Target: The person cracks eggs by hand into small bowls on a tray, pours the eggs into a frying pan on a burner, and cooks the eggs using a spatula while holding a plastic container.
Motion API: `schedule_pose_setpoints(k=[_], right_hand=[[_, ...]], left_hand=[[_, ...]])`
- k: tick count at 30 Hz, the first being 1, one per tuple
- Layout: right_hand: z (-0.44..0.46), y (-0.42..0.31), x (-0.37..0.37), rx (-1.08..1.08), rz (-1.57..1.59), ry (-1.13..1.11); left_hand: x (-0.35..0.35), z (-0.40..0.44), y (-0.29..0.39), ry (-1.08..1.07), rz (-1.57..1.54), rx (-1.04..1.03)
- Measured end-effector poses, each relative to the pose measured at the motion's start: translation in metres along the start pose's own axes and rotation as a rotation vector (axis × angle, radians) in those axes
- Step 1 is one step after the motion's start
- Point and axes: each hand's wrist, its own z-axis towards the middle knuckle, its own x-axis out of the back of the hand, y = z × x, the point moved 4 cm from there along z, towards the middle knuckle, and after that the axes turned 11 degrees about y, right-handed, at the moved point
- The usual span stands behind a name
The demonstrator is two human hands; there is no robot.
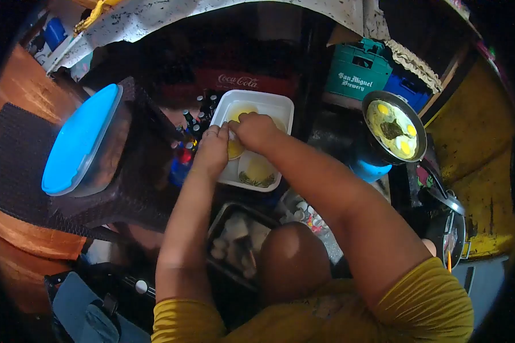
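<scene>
From the head view, the left hand (212,150) and right hand (256,131) meet, fingers bunched close; what they hold, I can't tell. They work over the white tub (276,105), perhaps to catch spills; yellow rounds (258,167) lie inside.

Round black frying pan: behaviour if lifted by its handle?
The round black frying pan will likely be nose-heavy: its contents sit beyond one long dark handle. The glossy-looking, white-and-yellow eggs may slide if tilted; their exposed, rounded yolks look fragile.
</scene>
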Motion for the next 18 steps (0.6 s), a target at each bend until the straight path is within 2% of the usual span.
schedule_pose_setpoints(k=[2, 7, 9, 11, 12, 14, 16, 18], right_hand=[[0.0, -0.003, 0.004, 0.121, -0.166, 0.027], [0.001, -0.014, 0.021, 0.264, -0.197, 0.147], [0.001, -0.021, 0.028, 0.31, -0.23, 0.158], [-0.003, -0.028, 0.039, 0.365, -0.247, 0.327], [-0.004, -0.028, 0.043, 0.364, -0.244, 0.326], [-0.008, -0.027, 0.049, 0.423, -0.297, 0.311], [-0.011, -0.022, 0.064, 0.349, -0.272, 0.248], [-0.023, -0.015, 0.079, 0.28, -0.256, 0.182]], left_hand=[[0.007, -0.001, 0.003, 0.001, 0.047, 0.016], [0.022, -0.005, 0.007, 0.025, 0.113, 0.096], [0.025, -0.009, 0.003, 0.167, 0.059, 0.093], [0.024, -0.012, 0.003, 0.228, 0.064, 0.086], [0.026, -0.014, 0.004, 0.286, 0.067, 0.076], [0.028, -0.016, 0.008, 0.269, 0.096, 0.038], [0.025, -0.019, 0.008, 0.229, 0.108, 0.002], [0.026, -0.014, -0.002, 0.227, 0.033, 0.199]])
